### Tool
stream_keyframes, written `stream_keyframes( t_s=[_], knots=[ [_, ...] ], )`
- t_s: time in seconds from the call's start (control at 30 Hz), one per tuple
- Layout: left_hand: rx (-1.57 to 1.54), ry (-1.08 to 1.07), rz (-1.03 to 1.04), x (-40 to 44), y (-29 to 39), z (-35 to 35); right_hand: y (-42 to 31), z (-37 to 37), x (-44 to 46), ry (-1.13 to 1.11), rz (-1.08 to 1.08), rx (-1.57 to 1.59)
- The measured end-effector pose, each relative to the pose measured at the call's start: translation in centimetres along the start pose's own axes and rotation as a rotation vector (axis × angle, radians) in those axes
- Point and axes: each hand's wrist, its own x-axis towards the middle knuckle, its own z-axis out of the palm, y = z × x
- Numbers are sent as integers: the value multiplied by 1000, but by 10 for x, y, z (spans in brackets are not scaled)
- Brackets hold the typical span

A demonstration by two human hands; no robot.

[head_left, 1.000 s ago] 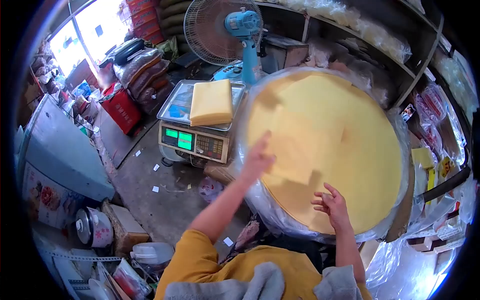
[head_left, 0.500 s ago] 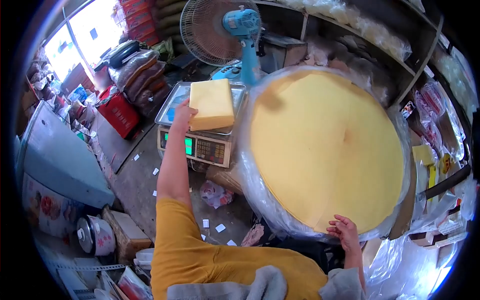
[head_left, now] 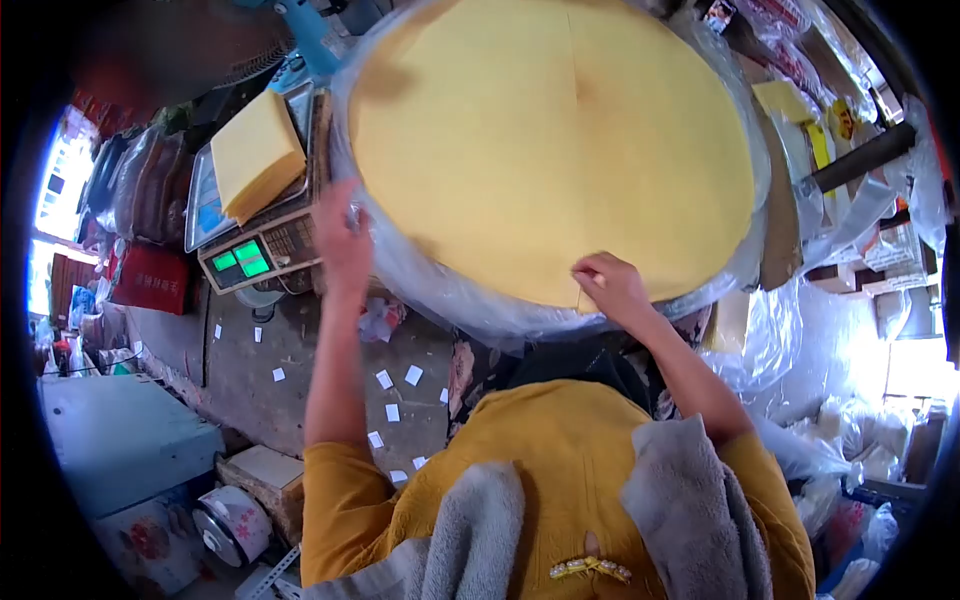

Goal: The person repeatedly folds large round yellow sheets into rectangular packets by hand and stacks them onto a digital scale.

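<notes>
A large round yellow sheet (head_left: 480, 160), thin and smooth, lies flat over clear plastic wrap (head_left: 430, 275) in front of me. At its near edge my right hand (head_left: 612, 285) is closed in a pinch, and a small bit of the sheet's edge shows beneath the fingers. My left hand (head_left: 343, 235), smeared by motion, is between the scale and the sheet's left rim; its fingers are unclear. On the scale's metal tray (head_left: 200, 205) rests a thick folded stack of yellow sheets (head_left: 255, 150), its layers showing at the near side. The digital scale (head_left: 275, 250) has lit green displays.
A blue fan (head_left: 308, 35) stands behind the scale. Small white paper pieces (head_left: 392, 412) are scattered on the floor. A red box (head_left: 150, 278), a light-blue cabinet (head_left: 130, 440) and a flowered pot (head_left: 235, 525) are at left. Plastic bags (head_left: 770, 335) hang at right.
My left hand has let go of the folded stack and moved right, toward the round sheet. My right hand's fingers have closed at the sheet's near edge. The view has shifted right and down.
</notes>
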Motion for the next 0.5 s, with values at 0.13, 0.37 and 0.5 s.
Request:
stream_keyframes(
  t_s=[0.13, 0.37, 0.5],
  knots=[
    [-272, -203, 55, -65, 50, 37, -4, 21, 8, -14, -389, -267],
    [-357, -320, 27, -99, 80, 45, -14, 29, 10, -253, -410, -683],
    [-340, -335, 61, -106, 87, 49, -16, 25, 13, -319, -350, -658]
  ],
)
